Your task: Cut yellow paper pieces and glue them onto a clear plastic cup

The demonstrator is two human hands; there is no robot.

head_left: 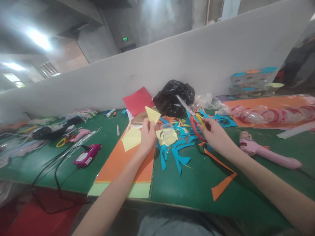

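My left hand pinches a small piece of yellow paper by its lower edge, above the stack of coloured sheets. In my right hand is a pair of scissors with red and yellow handles. Their blades point up and to the left, apart from the yellow paper. Another piece of yellow paper lies on the orange sheets beneath my left wrist. Between my hands, a yellow piece with cut-out curves rests among blue paper scraps, with a clear plastic piece on it.
A black plastic bag and a red sheet are by the white partition. To the right lies a pink glue gun near clear bottles with red bands. A magenta power strip with a black cord is at left.
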